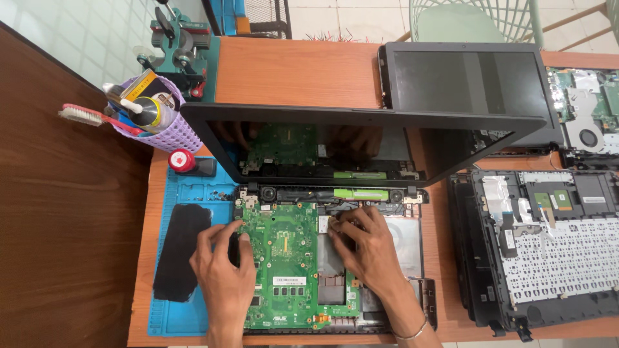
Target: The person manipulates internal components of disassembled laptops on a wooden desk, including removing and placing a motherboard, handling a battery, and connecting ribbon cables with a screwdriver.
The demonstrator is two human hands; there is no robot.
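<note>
Wooden desk (290,71), broad, under everything. On it, opened laptop (361,138), dark screen tilted up, base stripped bare. To its right, upturned keyboard cover (548,251). Beneath the laptop's left part, blue repair mat (193,193). Inside the base, green motherboard (287,258), flat, filling the left half. Left hand (222,267) pressed on the board's left edge, fingers loosely bent, grasping nothing. Right hand (367,248) on the board's upper right, fingertips pinched at a small part; clenched on anything or not, cannot tell.
</note>
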